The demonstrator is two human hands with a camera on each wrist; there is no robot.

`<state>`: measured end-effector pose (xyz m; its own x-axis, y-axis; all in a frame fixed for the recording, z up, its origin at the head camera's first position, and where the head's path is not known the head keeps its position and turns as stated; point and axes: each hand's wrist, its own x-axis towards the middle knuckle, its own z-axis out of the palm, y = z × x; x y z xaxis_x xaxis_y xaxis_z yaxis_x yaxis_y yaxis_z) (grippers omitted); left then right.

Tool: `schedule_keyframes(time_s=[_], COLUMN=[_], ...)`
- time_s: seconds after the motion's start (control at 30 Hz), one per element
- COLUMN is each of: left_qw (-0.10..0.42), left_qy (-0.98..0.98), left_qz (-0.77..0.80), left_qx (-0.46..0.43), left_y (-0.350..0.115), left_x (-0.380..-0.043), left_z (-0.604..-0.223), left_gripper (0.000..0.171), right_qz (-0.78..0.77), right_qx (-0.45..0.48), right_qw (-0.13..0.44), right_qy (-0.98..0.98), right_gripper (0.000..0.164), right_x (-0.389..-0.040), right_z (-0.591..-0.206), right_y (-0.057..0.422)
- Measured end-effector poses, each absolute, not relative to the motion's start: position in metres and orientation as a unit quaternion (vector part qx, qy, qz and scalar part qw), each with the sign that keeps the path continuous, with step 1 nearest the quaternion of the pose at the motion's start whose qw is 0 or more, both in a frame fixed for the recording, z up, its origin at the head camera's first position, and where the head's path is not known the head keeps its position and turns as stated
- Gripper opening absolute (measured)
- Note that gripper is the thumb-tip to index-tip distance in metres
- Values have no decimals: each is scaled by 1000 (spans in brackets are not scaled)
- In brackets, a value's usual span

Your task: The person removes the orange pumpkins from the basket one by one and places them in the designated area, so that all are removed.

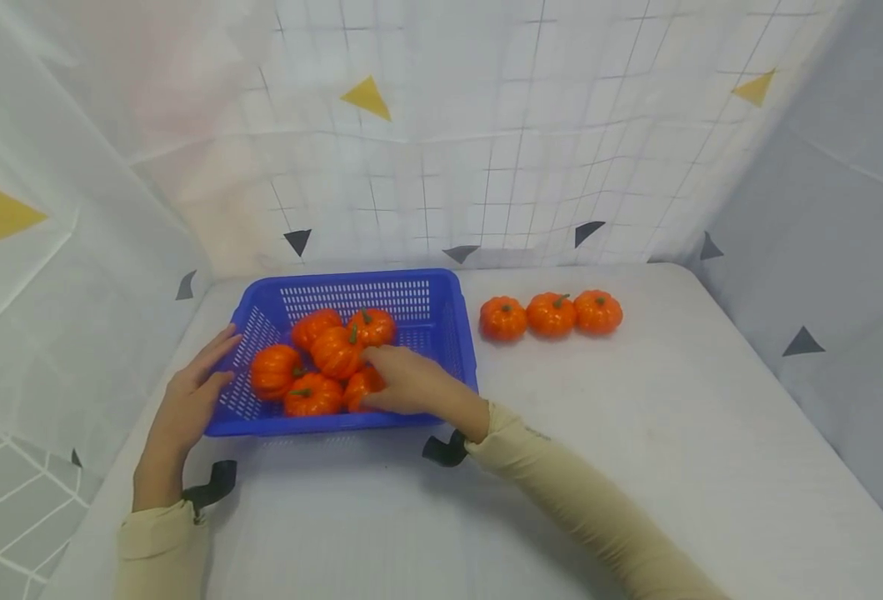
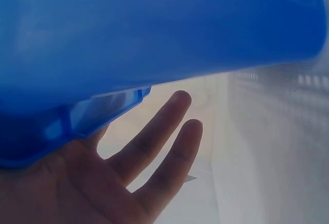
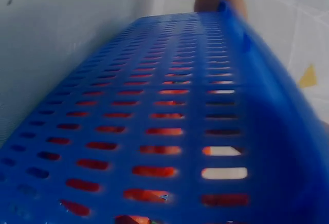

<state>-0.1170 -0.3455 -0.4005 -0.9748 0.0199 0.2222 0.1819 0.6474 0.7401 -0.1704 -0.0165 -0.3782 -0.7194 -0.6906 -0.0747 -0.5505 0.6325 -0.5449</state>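
In the head view, a blue slotted plastic basket holds several small shiny orange pumpkins with green stems, one pumpkin lying on top of the others. My right hand reaches in over the near rim, its thumb and fingers round a pumpkin at the front, which it partly hides. At the basket's left end is my left hand, thumb and fingers spread along the rim. The left wrist view shows its fingers extended under the blue wall. Orange shows through the slotted basket wall in the right wrist view.
Three more pumpkins stand in a row on the white table, right of the basket. White sheets with yellow and black triangles hang behind and at both sides. A black wrist mount sits at the left wrist.
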Motion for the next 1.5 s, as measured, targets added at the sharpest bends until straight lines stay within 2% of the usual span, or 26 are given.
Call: schedule_keyframes(time_s=[0.37, 0.97, 1.3, 1.5], left_qw=[102, 93, 91, 84], left_qy=[-905, -900, -899, -903], left_qz=[-410, -422, -424, -418], left_qx=[-55, -56, -54, -45], left_y=[-348, -346, -344, -344], left_x=[-115, -115, -115, -115], left_z=[-400, -401, -398, -400], left_gripper=[50, 51, 50, 51], right_qz=[-193, -223, -247, -252], right_qx=[-359, -272, -264, -262], right_qw=[142, 136, 145, 124], right_qy=[902, 926, 921, 923], right_gripper=[47, 75, 104, 102], right_x=[-175, -175, -173, -171], right_z=[-383, -387, -385, -385], right_y=[-21, -13, -11, -10])
